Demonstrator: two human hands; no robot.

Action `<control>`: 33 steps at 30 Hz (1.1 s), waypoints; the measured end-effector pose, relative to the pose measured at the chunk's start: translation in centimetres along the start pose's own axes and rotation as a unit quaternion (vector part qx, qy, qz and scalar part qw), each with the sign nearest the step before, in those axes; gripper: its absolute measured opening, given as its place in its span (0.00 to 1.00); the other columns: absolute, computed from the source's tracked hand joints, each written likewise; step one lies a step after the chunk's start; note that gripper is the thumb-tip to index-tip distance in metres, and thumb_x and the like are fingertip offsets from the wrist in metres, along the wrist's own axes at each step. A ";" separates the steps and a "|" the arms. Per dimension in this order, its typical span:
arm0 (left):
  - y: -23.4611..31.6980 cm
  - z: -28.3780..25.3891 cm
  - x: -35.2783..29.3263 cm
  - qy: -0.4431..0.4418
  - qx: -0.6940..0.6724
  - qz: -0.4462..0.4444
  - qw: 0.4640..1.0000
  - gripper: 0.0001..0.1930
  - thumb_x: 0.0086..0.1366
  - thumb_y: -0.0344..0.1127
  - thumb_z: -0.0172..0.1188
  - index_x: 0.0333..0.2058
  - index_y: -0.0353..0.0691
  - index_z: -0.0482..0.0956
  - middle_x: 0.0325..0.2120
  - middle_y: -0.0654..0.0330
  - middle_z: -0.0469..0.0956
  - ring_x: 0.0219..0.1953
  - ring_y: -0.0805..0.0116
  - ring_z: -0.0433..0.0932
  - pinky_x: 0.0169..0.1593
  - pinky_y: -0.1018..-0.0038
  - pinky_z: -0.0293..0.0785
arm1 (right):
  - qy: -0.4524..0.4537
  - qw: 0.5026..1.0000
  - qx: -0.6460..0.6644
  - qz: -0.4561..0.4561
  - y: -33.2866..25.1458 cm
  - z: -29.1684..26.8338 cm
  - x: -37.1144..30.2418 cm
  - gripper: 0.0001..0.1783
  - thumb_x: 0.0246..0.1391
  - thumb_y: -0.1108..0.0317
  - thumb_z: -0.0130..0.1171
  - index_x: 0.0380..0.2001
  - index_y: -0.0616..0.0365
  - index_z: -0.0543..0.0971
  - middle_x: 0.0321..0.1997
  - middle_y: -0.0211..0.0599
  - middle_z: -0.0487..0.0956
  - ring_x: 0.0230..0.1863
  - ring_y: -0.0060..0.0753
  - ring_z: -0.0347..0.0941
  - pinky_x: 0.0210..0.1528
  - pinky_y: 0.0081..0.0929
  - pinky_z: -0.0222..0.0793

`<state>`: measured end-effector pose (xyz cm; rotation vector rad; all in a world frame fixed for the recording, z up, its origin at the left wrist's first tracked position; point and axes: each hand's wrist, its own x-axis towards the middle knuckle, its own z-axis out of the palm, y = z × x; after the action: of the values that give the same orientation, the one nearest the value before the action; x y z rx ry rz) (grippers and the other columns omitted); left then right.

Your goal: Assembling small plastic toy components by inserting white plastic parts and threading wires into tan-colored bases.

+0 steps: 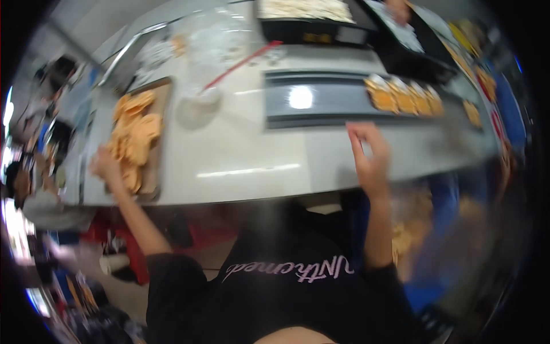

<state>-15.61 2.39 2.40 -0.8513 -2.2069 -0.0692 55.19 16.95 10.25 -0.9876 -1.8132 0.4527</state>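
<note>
**Inspector:** Orange pieces [134, 135] are lying heaped on a brown tray [163, 94] at the left end of the pale table [240, 155]. Head view only, and it is blurring toward the rim. Where is the left hand sitting?

**Assistant:** The left hand [105, 165] is resting at the near end of that heap, touching the lowest pieces. Its fingers are curling inward, but the blur is hiding whether they are pinching a piece or only lying on it, so I cannot tell.

**Inspector:** And the right hand?

**Assistant:** The right hand [369, 157] is hanging raised over the table's near edge, fingers loosely spread and pointing away from the body. It is holding nothing that I can make out, and it is staying apart from everything on the table.

**Inspector:** What is lying beyond it?

**Assistant:** A grey belt [321, 97] is running across the middle of the table. A row of orange blocks [404, 98] is sitting on its right part, well apart from the right hand.

**Inspector:** Anything between tray and belt?

**Assistant:** A clear round bowl [197, 106] is standing just beside the tray, with a red rod [243, 64] leaning out of it toward the far right. A black machine [312, 28] is standing at the far edge, behind the belt.

**Inspector:** Other people?

**Assistant:** A second person's hand [398, 10] is showing at the top right, beyond the machine; its state is too blurred to report.
</note>
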 end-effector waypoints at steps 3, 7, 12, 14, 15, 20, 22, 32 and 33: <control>1.6 0.5 0.8 0.066 -0.024 -0.067 0.995 0.21 0.69 0.53 0.42 0.50 0.52 0.76 0.44 0.54 0.77 0.52 0.51 0.70 0.60 0.51 0.55 | 0.046 0.980 -0.190 -0.038 4.7 -2.2 3.4 0.08 0.49 0.80 0.57 0.34 0.61 0.79 0.34 0.39 0.76 0.40 0.40 0.73 0.44 0.29 0.69; 5.4 -2.4 0.3 -0.032 -0.204 -0.094 0.974 0.24 0.68 0.54 0.43 0.54 0.48 0.73 0.52 0.53 0.74 0.56 0.50 0.67 0.66 0.53 0.43 | 0.048 0.956 -0.287 -0.019 7.8 -5.5 5.6 0.06 0.49 0.78 0.58 0.32 0.60 0.79 0.35 0.36 0.76 0.43 0.42 0.71 0.45 0.34 0.69; 18.1 -21.6 -6.4 0.080 -0.516 -0.204 0.828 0.20 0.68 0.43 0.44 0.50 0.36 0.74 0.49 0.51 0.73 0.54 0.55 0.70 0.61 0.59 0.59 | -0.099 0.911 -0.399 -0.025 11.4 -7.4 6.8 0.01 0.48 0.74 0.60 0.27 0.58 0.79 0.33 0.32 0.76 0.42 0.37 0.71 0.50 0.35 0.65; 21.8 -24.8 -7.3 0.131 -0.694 -0.191 0.682 0.18 0.68 0.37 0.45 0.47 0.28 0.73 0.47 0.50 0.73 0.53 0.56 0.71 0.58 0.62 0.65 | -0.112 0.905 -0.409 -0.036 11.0 -7.3 7.0 0.01 0.47 0.74 0.61 0.26 0.57 0.79 0.33 0.31 0.76 0.43 0.36 0.70 0.50 0.35 0.64; 23.7 -26.0 -9.0 0.143 -0.728 -0.144 0.654 0.17 0.67 0.34 0.44 0.46 0.25 0.72 0.46 0.49 0.73 0.53 0.56 0.71 0.58 0.62 0.67 | -0.135 0.899 -0.413 -0.050 10.7 -7.0 7.2 0.01 0.46 0.74 0.61 0.25 0.56 0.80 0.32 0.30 0.76 0.43 0.35 0.70 0.51 0.36 0.63; 34.9 -34.3 -15.1 -0.369 -0.890 -0.007 0.267 0.29 0.68 0.40 0.47 0.63 0.34 0.49 0.57 0.41 0.62 0.59 0.48 0.65 0.62 0.57 0.62 | -0.096 0.917 -0.364 -0.130 7.5 -4.6 6.9 0.03 0.44 0.76 0.59 0.24 0.54 0.78 0.33 0.30 0.76 0.46 0.36 0.69 0.51 0.38 0.61; 38.0 -36.0 -16.0 -0.510 -0.853 -0.010 0.111 0.36 0.69 0.46 0.48 0.67 0.43 0.39 0.62 0.41 0.54 0.63 0.44 0.60 0.63 0.55 0.59 | -0.070 0.923 -0.348 -0.148 4.7 -4.5 5.4 0.03 0.44 0.74 0.58 0.25 0.54 0.77 0.34 0.31 0.76 0.46 0.36 0.69 0.51 0.38 0.61; 41.0 -40.5 -20.5 -0.668 -0.739 -0.083 0.040 0.30 0.72 0.55 0.33 0.64 0.41 0.54 0.60 0.55 0.62 0.61 0.57 0.64 0.59 0.60 0.64 | 0.055 0.971 -0.198 -0.121 -0.9 -8.5 -8.0 0.03 0.49 0.73 0.55 0.28 0.57 0.78 0.34 0.33 0.77 0.35 0.32 0.74 0.39 0.30 0.69; 41.4 -40.7 -21.1 -0.674 -0.734 -0.077 0.038 0.30 0.72 0.55 0.33 0.64 0.41 0.54 0.60 0.55 0.62 0.61 0.57 0.64 0.59 0.60 0.64 | 0.114 0.960 -0.240 -0.087 1.3 -10.6 -10.0 0.03 0.50 0.74 0.55 0.28 0.58 0.78 0.34 0.36 0.78 0.32 0.34 0.75 0.36 0.30 0.70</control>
<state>45.23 10.73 8.78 0.5156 0.6268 0.9372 66.97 8.49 8.24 -1.1374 -1.8122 -0.2190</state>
